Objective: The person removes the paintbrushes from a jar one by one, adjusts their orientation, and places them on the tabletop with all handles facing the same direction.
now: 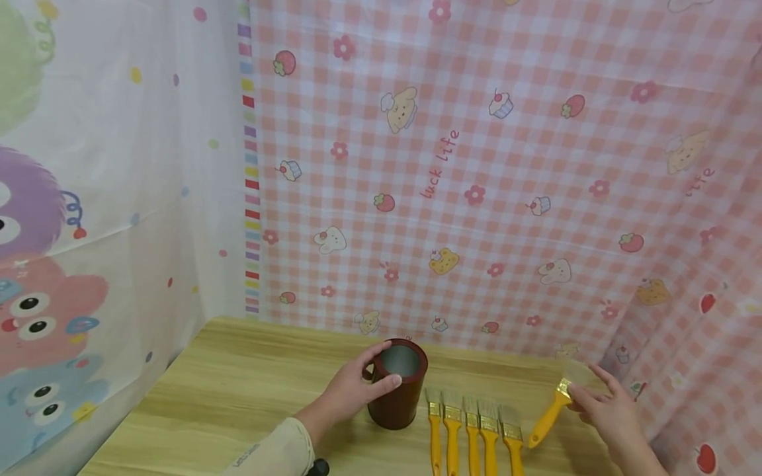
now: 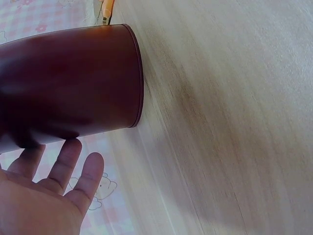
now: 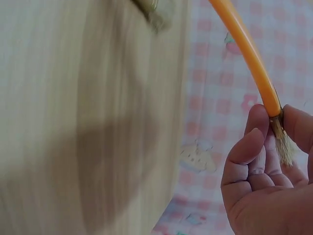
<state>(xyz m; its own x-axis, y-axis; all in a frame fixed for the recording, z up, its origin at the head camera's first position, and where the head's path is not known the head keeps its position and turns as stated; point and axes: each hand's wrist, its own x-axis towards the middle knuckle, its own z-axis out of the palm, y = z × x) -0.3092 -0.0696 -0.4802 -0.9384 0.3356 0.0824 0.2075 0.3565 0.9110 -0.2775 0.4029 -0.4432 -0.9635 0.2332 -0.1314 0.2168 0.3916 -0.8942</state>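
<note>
A dark reddish-brown mug [image 1: 395, 403] with a grey inside stands upright on the wooden table. My left hand [image 1: 351, 390] holds it near the rim, thumb over the near side and index finger along the back. In the left wrist view, the other fingers [image 2: 90, 176] reach to the mug's side [image 2: 73, 83]. My right hand [image 1: 610, 406] pinches a paintbrush [image 1: 550, 413] by its metal band, above the table's right side. The brush's yellow handle points down to the left, and its pale bristles [image 3: 284, 151] show between thumb and fingers in the right wrist view.
Several yellow-handled paintbrushes [image 1: 472, 433] lie in a row right of the mug, bristles away from me. A black rounded object [image 1: 319, 467] shows by the left sleeve. Pink checked cloth [image 1: 464, 231] hangs behind the table [image 1: 238, 383], and printed white cloth [image 1: 161, 218] at the left.
</note>
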